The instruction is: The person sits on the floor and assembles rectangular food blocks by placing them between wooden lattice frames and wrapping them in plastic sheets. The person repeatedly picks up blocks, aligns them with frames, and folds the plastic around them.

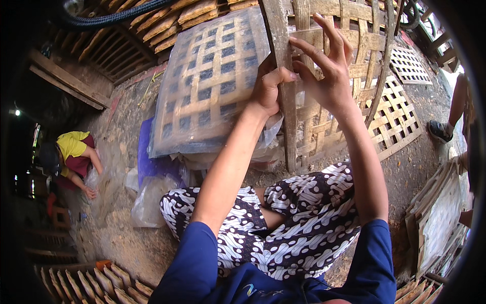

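Observation:
A woven bamboo lattice panel with a wooden frame stands tilted up in front of me. My left hand is closed around the frame's left edge, thumb on the near side and the other fingers mostly hidden behind the wood. Close to that edge, my right hand is raised over the lattice with its fingers spread and bent; I see nothing held in it. To the left of the panel, another lattice lies under a cloudy plastic sheet, on top of a low stack.
Blue plastic and a crumpled clear bag lie left of my knee. More lattice panels rest on the ground at right, above a leaning stack of sheets. A person in yellow bends down at far left.

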{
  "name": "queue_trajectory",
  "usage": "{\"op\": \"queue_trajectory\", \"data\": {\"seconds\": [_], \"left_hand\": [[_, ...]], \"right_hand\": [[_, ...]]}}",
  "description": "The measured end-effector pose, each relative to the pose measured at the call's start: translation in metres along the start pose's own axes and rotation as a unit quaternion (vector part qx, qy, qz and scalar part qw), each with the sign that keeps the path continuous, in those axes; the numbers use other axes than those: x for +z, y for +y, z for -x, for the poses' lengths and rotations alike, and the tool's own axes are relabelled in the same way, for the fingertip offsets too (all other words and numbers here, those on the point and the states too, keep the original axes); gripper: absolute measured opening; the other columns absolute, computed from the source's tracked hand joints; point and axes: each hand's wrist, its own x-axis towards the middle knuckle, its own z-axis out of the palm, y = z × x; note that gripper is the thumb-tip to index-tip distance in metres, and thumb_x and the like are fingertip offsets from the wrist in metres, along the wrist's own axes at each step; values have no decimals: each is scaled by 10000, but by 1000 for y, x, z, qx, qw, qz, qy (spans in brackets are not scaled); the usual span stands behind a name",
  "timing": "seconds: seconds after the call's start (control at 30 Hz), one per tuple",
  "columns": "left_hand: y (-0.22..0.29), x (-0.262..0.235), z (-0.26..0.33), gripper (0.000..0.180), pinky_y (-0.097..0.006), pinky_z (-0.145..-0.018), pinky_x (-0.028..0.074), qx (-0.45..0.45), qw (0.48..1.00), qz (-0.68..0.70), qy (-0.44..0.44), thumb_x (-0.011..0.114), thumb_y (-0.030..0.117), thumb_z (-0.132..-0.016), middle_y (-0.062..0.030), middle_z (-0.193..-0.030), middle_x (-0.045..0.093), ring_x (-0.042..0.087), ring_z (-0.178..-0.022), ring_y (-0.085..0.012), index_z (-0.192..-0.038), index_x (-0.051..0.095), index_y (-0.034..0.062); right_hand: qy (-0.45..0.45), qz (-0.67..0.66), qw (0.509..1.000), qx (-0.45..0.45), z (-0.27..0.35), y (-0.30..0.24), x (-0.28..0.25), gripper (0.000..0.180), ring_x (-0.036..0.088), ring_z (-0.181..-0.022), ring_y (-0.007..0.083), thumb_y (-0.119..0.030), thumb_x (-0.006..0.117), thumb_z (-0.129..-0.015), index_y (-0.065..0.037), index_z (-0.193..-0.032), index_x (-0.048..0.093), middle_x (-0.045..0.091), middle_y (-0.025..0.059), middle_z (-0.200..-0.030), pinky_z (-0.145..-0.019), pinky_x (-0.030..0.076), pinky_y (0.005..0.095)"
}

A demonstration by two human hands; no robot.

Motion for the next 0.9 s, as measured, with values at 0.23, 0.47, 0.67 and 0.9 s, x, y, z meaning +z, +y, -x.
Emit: {"op": "queue_trajectory", "data": {"seconds": [0.23,0.47,0.67,0.9], "left_hand": [[2,2,0,585,-317,-852,526,2,1000,-2,0,558,92,-669,-67,-1052,594,592,-955,-178,-1248,526,12],[0,1,-1,557,-325,-859,524,8,1000,-4,-5,574,110,-669,-89,-1042,613,608,-934,-190,-1215,549,5],[-9,-22,-9,571,-380,-868,552,21,997,-68,-23,530,205,-740,-148,-1054,616,641,-943,-244,-1248,508,-57],[-4,-7,-4,450,-352,-806,541,-9,1000,-10,17,586,99,-676,-102,-957,619,620,-873,-214,-1119,584,22]], "right_hand": [[2,4,1000,13,7,9,4,382,397,-1326,289,-120,803,-690,-209,-1056,739,471,87,-1443,-1081,300,420],[-8,-18,1000,-9,9,14,1,180,364,-1312,300,-222,804,-723,-201,-892,746,478,41,-1426,-1060,283,402],[-8,20,1000,21,15,44,-34,132,444,-1301,245,-217,772,-790,-182,-910,730,547,42,-1373,-1107,293,426],[22,-173,924,340,72,132,-88,212,677,-910,155,-142,582,-887,-60,-1040,704,721,76,-985,-844,517,300]]}}
